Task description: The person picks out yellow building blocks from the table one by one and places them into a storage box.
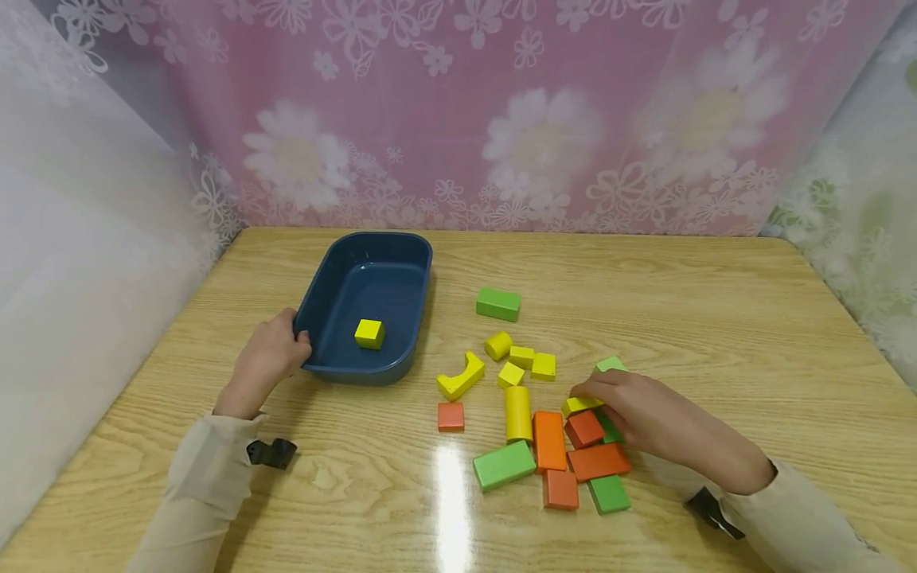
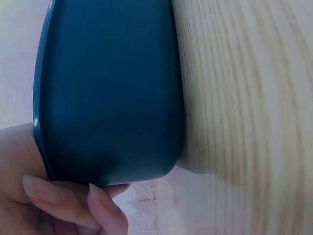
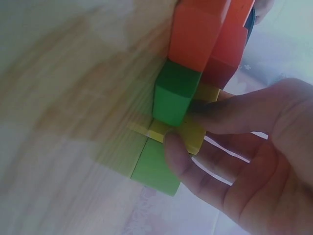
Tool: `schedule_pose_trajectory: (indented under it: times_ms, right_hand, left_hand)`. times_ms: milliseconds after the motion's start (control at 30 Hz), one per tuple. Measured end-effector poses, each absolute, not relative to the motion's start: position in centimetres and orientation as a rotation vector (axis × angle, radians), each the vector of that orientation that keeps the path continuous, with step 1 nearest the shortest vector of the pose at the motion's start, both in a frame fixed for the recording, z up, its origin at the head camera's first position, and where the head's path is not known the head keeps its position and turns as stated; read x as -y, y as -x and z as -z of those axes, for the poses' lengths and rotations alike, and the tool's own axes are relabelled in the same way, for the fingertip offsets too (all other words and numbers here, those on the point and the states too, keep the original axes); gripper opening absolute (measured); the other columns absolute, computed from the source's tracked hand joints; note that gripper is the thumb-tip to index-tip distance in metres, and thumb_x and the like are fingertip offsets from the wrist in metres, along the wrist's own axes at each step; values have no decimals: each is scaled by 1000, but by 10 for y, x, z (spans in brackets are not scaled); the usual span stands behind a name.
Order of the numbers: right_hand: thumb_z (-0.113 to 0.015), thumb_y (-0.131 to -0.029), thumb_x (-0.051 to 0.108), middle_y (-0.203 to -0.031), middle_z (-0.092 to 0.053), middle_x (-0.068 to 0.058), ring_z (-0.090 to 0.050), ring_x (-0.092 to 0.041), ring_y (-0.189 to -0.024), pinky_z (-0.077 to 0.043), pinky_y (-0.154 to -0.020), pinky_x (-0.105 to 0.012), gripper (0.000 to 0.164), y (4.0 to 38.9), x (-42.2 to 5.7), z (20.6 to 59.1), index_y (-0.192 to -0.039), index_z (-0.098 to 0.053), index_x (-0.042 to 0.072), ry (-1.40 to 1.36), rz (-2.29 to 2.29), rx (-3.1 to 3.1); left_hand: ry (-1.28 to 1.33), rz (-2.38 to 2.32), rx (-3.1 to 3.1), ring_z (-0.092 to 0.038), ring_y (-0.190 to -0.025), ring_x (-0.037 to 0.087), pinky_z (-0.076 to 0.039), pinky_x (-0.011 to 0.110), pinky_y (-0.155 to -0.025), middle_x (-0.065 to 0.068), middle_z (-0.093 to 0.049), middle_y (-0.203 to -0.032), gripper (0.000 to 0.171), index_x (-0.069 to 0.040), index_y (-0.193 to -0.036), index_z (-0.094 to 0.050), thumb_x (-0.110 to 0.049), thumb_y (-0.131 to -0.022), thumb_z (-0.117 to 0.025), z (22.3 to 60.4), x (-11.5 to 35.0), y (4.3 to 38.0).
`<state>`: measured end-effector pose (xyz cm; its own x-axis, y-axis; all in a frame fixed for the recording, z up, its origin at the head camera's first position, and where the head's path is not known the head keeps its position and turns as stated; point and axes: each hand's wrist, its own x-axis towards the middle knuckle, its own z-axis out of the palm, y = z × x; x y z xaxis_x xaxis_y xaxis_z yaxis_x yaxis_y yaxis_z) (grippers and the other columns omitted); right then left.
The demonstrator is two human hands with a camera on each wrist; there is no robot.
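My left hand grips the near left corner of a dark blue tray, thumb over the rim. In the left wrist view, curled fingers lie against the outer wall. A yellow cube sits inside the tray. At the right, my right hand pinches a yellow block between thumb and fingers, within a cluster of blocks. Against it stand a dark green block, a light green block and a red block. The fingers partly hide the yellow block.
Several yellow blocks, including a cylinder and an arch, lie between tray and cluster. A green block lies farther back, a small red one nearer. Orange and green blocks sit in front. A pink flowered curtain hangs behind the table.
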<state>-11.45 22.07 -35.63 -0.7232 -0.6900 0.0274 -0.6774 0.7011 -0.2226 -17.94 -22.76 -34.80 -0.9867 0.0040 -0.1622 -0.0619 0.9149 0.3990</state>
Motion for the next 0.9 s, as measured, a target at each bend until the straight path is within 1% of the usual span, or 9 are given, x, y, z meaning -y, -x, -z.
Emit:
schedule_pose_trajectory:
  times_ms: [267,400,533,700,900]
  right_hand:
    - [-65,-78,-6,-95,-66,-5,-60,-18,-85,-54,-70,-37,30,115,-221,353,-105,-66,5,1177,368,-2832]
    - [-65,-78,-6,-96,-66,-4,-60,-18,-86,-55,-70,-37,31,115,-220,349,-106,-66,6,1213,405,-2825]
    - [-66,-77,-6,-96,-67,-5,-61,-18,-86,-55,-69,-37,31,115,-219,348,-106,-66,5,1238,404,-2834]
    - [-67,-77,-6,-96,-67,-5,-61,-18,-87,-55,-70,-37,32,115,-219,347,-106,-66,5,1235,413,-2831]
    - [-68,-76,-5,-98,-67,-4,-61,-18,-87,-55,-70,-36,34,118,-213,343,-108,-65,6,1241,441,-2840]
  left_hand:
    - [47,-602,-2917,-58,-66,31,-45,39,-56,44,-52,-111,52,18,-133,-30,-13,-93,-36,348,227,179]
    - [59,-592,-2917,-56,-66,31,-43,38,-54,44,-50,-112,53,18,-134,-29,-13,-93,-36,346,227,178]
    - [65,-588,-2914,-57,-71,34,-44,40,-56,45,-48,-116,54,18,-135,-28,-13,-93,-36,345,227,177]
    - [71,-573,-2917,-57,-83,40,-47,44,-60,45,-46,-118,53,18,-135,-29,-14,-92,-36,345,226,177]
    - [61,-569,-2942,-57,-85,43,-48,47,-60,45,-50,-114,50,17,-131,-34,-14,-92,-36,347,226,177]
